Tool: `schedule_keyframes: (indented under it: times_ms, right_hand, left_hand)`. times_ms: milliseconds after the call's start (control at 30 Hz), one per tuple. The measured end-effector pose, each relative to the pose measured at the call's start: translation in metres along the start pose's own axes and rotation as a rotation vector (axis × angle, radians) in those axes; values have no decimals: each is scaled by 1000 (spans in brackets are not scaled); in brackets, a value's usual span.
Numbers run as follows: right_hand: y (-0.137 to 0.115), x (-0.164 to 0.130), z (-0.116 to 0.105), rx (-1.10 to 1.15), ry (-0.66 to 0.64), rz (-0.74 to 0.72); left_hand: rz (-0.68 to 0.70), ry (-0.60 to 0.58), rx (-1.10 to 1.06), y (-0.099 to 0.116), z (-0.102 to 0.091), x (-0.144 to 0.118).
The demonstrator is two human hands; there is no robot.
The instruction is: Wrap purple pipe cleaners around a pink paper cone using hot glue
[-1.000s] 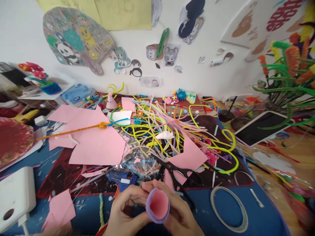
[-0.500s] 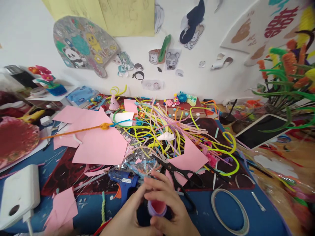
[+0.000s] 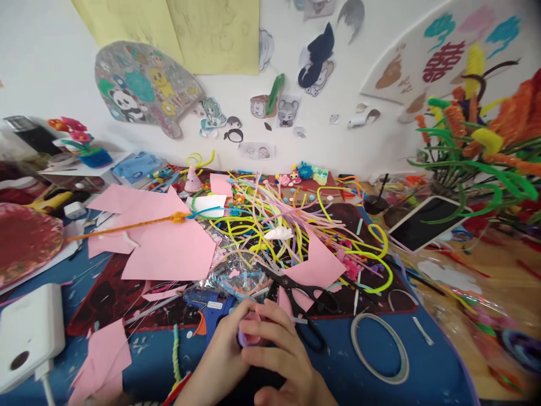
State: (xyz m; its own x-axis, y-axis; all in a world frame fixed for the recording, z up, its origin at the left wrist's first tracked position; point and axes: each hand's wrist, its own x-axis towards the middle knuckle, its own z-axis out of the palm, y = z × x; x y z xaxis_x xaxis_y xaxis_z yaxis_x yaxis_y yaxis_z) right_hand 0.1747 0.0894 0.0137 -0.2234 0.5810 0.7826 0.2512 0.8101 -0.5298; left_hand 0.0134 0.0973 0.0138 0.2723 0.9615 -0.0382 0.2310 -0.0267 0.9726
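Note:
Between my two hands is a small round cup-like piece (image 3: 249,331) with a pink inside and a fuzzy purple rim. My left hand (image 3: 225,352) is wrapped round its left side. My right hand (image 3: 281,344) curves over its right side, with fingers across the front of it. Both hands partly hide the piece, so its lower part is out of sight. Just behind the left hand lies a blue glue gun (image 3: 213,310). Black-handled scissors (image 3: 302,296) lie behind and to the right of the right hand.
Pink sheets (image 3: 169,248) and a heap of pipe cleaners (image 3: 274,220) cover a dark red mat (image 3: 101,299). A tape roll (image 3: 357,344) lies at right, near a leaning phone (image 3: 422,223) and pipe-cleaner flowers (image 3: 456,141). A white power bank (image 3: 31,330) stands at left.
The cup-like piece has moved slightly up and left and has turned in my hands. My right fingers now reach further across its front. The camera view has shifted slightly to the right.

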Motion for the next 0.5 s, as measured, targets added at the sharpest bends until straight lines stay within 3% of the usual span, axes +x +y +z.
schedule_keyframes:
  times_ms: [200, 333, 500]
  right_hand:
    - [-13, -3, -25, -71, 122, 234]
    - [-11, -13, -50, -357, -23, 403]
    - [7, -49, -65, -790, -211, 503]
  left_hand:
    - [235, 153, 285, 22, -4, 4]
    - [352, 204, 386, 26, -4, 1]
    - [398, 206, 405, 25, -4, 2]
